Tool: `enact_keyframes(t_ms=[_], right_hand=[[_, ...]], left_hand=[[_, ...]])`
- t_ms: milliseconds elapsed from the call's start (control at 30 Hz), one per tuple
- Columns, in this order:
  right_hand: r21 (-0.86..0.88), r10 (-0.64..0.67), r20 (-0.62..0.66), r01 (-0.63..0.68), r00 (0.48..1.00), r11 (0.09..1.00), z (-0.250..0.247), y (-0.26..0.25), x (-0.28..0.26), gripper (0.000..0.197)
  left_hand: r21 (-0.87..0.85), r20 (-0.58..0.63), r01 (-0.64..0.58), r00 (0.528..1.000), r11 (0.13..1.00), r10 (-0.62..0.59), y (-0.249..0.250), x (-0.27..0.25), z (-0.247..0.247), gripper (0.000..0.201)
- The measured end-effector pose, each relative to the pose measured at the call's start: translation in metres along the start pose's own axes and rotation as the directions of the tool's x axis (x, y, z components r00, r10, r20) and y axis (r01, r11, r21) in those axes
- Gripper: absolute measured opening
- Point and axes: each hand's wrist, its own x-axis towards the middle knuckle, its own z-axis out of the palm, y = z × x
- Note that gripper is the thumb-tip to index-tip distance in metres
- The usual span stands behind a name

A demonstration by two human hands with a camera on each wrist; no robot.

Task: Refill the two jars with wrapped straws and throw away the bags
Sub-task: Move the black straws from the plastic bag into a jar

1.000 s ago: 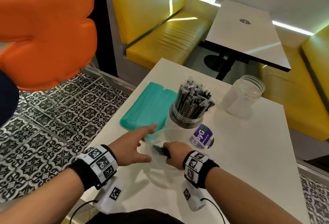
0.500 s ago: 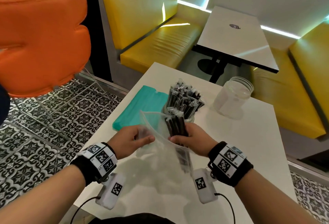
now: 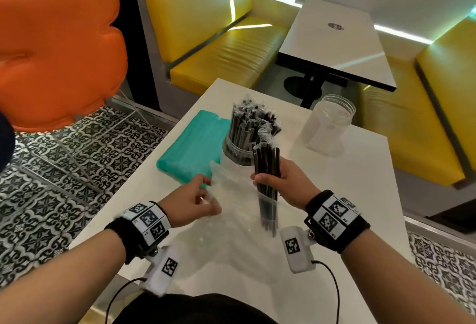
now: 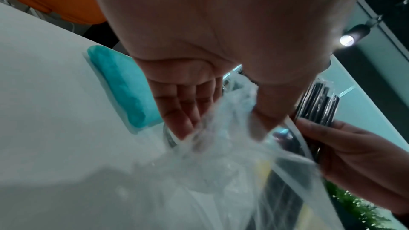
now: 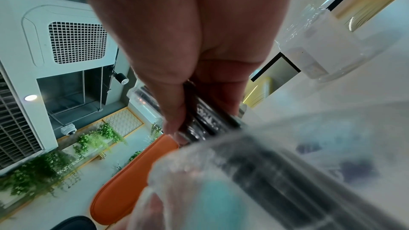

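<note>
Now near jar (image 3: pixel 238 151) full — far jar (image 3: pixel 327 128) (clear) empty.

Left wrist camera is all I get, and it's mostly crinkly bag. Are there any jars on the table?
Observer: Yes, two. One jar just beyond the bag is packed with black wrapped straws.
Operator: And the other one?
Observer: The second jar stands farther right and looks empty.
Operator: What's the other hand doing with its straws?
Observer: The right hand grips a bundle of straws upright, with the lower ends inside the clear bag.
</note>
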Motion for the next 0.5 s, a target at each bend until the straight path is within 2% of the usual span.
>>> enact_keyframes(t_ms=[67,133,233,300,400,500], right_hand=[[0.005,-0.013,0.002,0.013,1.000,1.000,-0.005,-0.004,-0.004,0.012],[0.000,-0.060,-0.007,0.060,0.998,0.998,-0.013,-0.016,-0.006,0.011],[0.010,-0.176,-0.069,0.177,0.982,0.984,-0.027,-0.047,-0.003,0.024],[0.061,-0.233,-0.115,0.241,0.966,0.969,-0.036,-0.070,0.003,0.028],[0.094,-0.314,-0.169,0.332,0.934,0.938,-0.047,-0.098,0.012,0.040],[0.064,-0.358,-0.178,0.373,0.917,0.925,-0.050,-0.111,0.021,0.041]], left_hand=[[0.149,-0.076,0.022,0.997,0.989,-0.010,-0.008,0.000,0.003,0.042],[0.218,-0.124,0.118,0.988,0.969,-0.092,-0.020,-0.002,0.005,0.041],[0.283,-0.130,0.284,0.958,0.916,-0.257,-0.031,-0.007,0.008,0.057],[0.319,-0.148,0.339,0.940,0.885,-0.307,-0.030,-0.009,0.006,0.070],[0.358,-0.207,0.358,0.931,0.862,-0.301,-0.020,-0.011,-0.004,0.079],[0.385,-0.259,0.289,0.945,0.876,-0.198,0.000,-0.011,-0.020,0.083]])
